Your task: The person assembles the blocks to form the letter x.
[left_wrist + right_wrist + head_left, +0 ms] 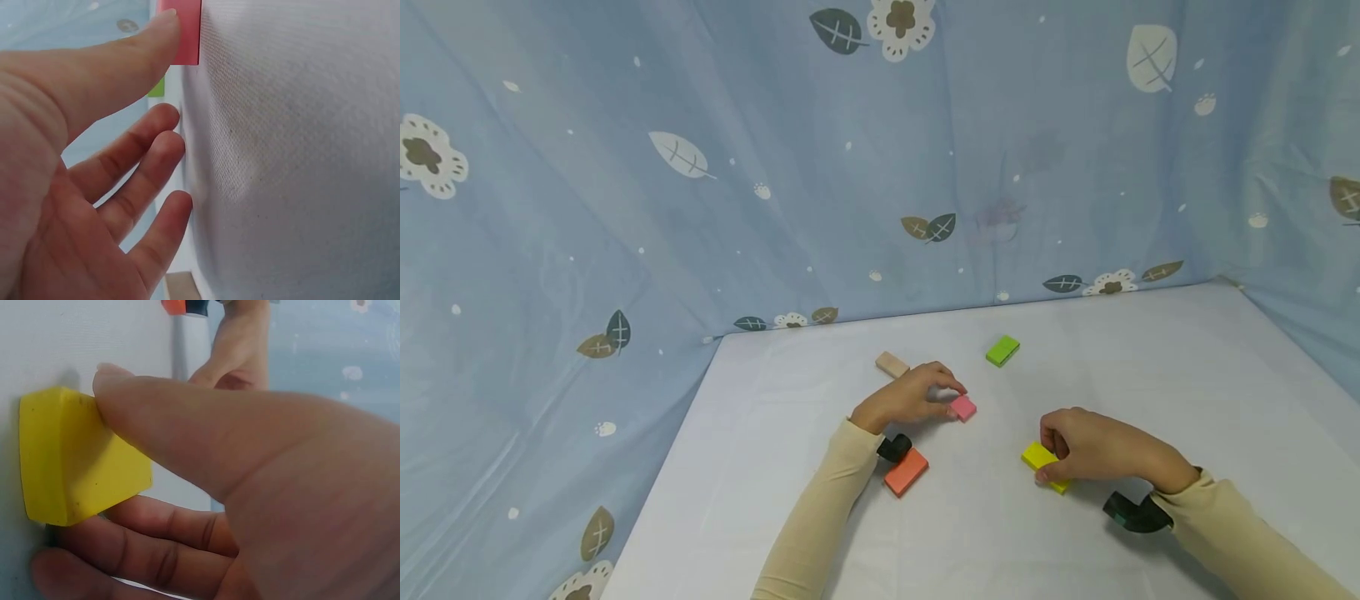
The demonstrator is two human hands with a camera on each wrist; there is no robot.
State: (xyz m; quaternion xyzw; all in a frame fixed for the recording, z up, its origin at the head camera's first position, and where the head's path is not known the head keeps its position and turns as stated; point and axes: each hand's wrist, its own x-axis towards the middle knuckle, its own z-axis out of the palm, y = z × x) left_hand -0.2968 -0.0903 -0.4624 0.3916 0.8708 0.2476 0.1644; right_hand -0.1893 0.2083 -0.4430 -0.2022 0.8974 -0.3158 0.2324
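Note:
My left hand [913, 396] has its thumb and index finger at either side of a small pink block [963, 407] and pinches it on the white table. In the left wrist view the thumb lies on the pink block [189, 31], while three other fingers spread loosely below; the index finger is hidden. Farther right, my right hand [1101, 446] grips a yellow rectangular block [1037, 455] between thumb and fingers. The right wrist view shows the thumb on one edge of the yellow block [87, 462] and the fingers curled along the opposite side.
An orange block [907, 472] lies beside the left wrist. Behind the left hand is a plain wooden block [892, 364], and a green block [1003, 351] lies farther back. Blue patterned cloth [820, 167] hangs behind the white table [760, 433].

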